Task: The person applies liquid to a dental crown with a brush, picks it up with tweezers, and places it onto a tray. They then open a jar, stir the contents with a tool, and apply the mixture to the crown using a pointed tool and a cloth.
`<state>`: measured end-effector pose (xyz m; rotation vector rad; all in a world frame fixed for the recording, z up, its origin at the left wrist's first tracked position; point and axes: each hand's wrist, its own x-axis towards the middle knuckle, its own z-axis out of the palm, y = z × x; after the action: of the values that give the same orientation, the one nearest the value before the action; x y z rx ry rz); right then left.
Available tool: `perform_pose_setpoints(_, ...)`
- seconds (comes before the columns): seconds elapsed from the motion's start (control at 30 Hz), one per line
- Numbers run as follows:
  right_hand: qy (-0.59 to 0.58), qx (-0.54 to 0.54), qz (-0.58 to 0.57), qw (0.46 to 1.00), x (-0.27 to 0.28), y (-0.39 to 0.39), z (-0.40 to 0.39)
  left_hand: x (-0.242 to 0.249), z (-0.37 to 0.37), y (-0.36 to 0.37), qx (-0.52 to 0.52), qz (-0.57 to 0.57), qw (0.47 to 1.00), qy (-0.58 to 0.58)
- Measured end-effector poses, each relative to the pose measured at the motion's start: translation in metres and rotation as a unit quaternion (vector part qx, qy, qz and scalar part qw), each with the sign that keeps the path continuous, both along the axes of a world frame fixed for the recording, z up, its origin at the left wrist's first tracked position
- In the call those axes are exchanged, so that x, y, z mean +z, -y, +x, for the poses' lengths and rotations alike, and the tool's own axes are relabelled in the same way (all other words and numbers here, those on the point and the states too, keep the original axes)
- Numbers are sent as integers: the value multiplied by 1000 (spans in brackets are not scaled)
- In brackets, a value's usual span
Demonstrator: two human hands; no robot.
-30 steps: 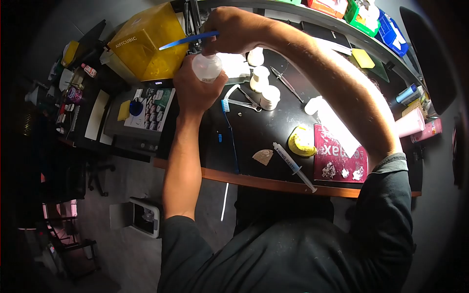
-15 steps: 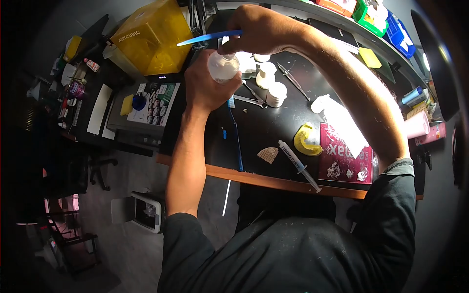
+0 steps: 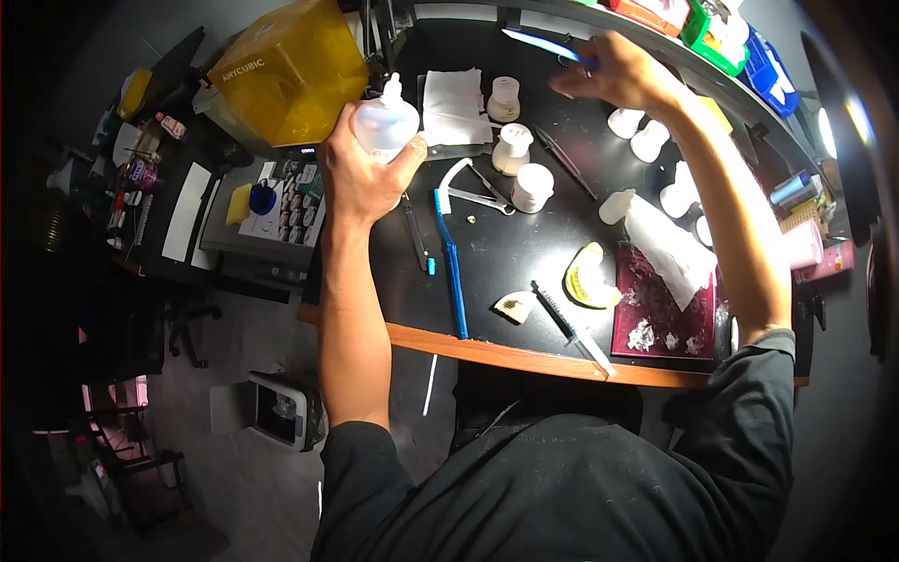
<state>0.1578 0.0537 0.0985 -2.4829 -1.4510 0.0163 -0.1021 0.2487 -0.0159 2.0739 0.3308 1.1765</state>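
My left hand (image 3: 361, 178) is wrapped around a clear plastic squeeze bottle (image 3: 387, 124), whose pointed nozzle faces up and away. A slim blue tool (image 3: 552, 47) with a pale tip sticks out leftward from my right hand (image 3: 623, 75); its kind cannot be made out. That hand hovers over the back right of the black table (image 3: 496, 262). Between the hands stand small white jars (image 3: 513, 148) and a folded white paper (image 3: 452, 106). Below the bottle lie a blue toothbrush (image 3: 451, 267) and metal tweezers (image 3: 566, 161) lie further right.
Near the front edge are a syringe (image 3: 571, 328), a yellow dental-arch piece (image 3: 590, 276) and a small beige piece (image 3: 515, 306). Crumpled white paper (image 3: 660, 245) covers part of a dark red box (image 3: 665, 318). A yellow transparent machine cover (image 3: 290, 70) stands back left; coloured bins (image 3: 768, 66) sit back right.
My right hand has moved away from the bottle's top to the right, carrying the blue tool. The bottle, in my left hand, has shifted slightly left, and its nozzle now shows.
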Motion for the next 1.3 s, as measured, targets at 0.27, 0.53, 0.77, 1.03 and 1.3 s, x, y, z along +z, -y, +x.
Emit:
perform_pose_setpoints(0.27, -22, -69, -86, 994, -81, 34, 54, 13, -12, 1, -57, -80, 990, -101)
perform_pose_setpoints(0.53, -32, -95, -134, 986, -89, 30, 47, 15, -16, -2, -45, -100, 992, -69)
perform_pose_setpoints(0.77, -32, -66, -123, 990, -82, 32, 47, 8, -15, -7, 26, -24, 995, -98)
perform_pose_setpoints(1.03, -78, -39, 131, 988, -52, 40, 16, 15, -20, -2, 13, -21, 986, -163)
perform_pose_setpoints(1.3, -118, 53, 53, 990, -27, -27, -48, 10, -24, -15, 120, -54, 990, -57)
